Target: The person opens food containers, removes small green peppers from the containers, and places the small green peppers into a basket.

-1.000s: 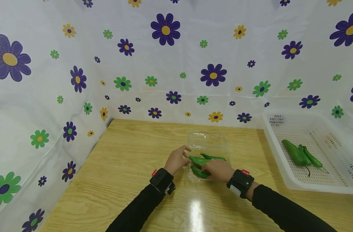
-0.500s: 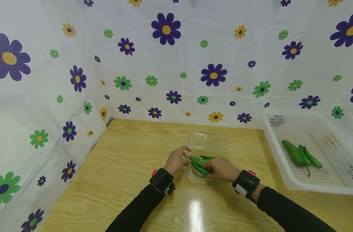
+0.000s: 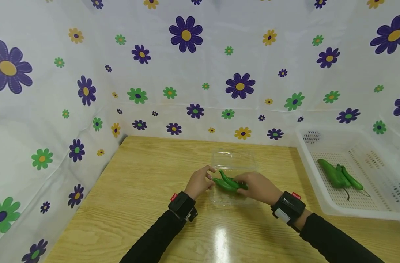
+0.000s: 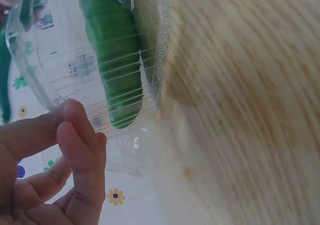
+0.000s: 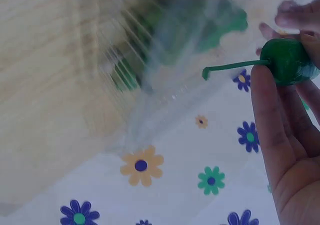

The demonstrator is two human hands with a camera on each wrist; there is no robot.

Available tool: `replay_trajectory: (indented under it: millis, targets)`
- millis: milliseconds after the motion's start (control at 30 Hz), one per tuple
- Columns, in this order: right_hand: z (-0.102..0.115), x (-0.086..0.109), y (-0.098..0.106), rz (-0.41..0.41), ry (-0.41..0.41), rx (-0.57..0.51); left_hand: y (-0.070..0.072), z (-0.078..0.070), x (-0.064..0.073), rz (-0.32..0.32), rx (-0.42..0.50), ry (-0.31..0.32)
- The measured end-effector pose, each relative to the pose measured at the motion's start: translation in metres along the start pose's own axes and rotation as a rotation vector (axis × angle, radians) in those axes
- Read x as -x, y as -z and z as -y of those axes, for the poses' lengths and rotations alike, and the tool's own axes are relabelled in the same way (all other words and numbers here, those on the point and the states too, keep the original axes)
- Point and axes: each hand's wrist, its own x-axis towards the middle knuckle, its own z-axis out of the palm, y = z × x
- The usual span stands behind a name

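A clear plastic container (image 3: 233, 201) stands on the table with its hinged lid (image 3: 233, 157) up at the back. My left hand (image 3: 199, 183) pinches its left rim between thumb and fingers, as the left wrist view shows. In my right hand (image 3: 258, 187) is a green pepper (image 3: 227, 178), gripped near its stem end and held over the container. The right wrist view shows that pepper's thin curved stem (image 5: 232, 66) sticking out past the fingers. Below it, a larger green pepper (image 4: 115, 70) lies inside against the clear wall; other peppers there are partly hidden.
A white perforated basket (image 3: 313, 186) stands at the right, with several green peppers (image 3: 335, 174) in it. The wooden table (image 3: 147, 164) meets a flower-patterned white sheet (image 3: 173, 73) at the back and left.
My right hand has drawn back to the right and risen, lifting a pepper off the others so its tip points up-left. The left hand has stayed at the container's rim.
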Motion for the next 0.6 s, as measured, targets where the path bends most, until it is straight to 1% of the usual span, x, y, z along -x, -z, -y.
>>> replay_trajectory:
  millis: [133,367,467,600]
  targets:
    - [0.002,0.006,0.018,-0.058,-0.008,-0.007,0.001,-0.001,0.000,0.001,0.004,-0.001]
    - [-0.003,0.020,0.050,-0.182,0.003,0.057,0.000,0.001,-0.001,0.002,0.010,0.013]
    - [-0.007,0.028,0.067,-0.211,-0.031,0.073,0.000,0.001,-0.001,0.001,0.008,0.017]
    - [-0.016,0.042,0.096,-0.226,-0.113,0.067,-0.001,0.001,-0.001,0.006,0.010,0.018]
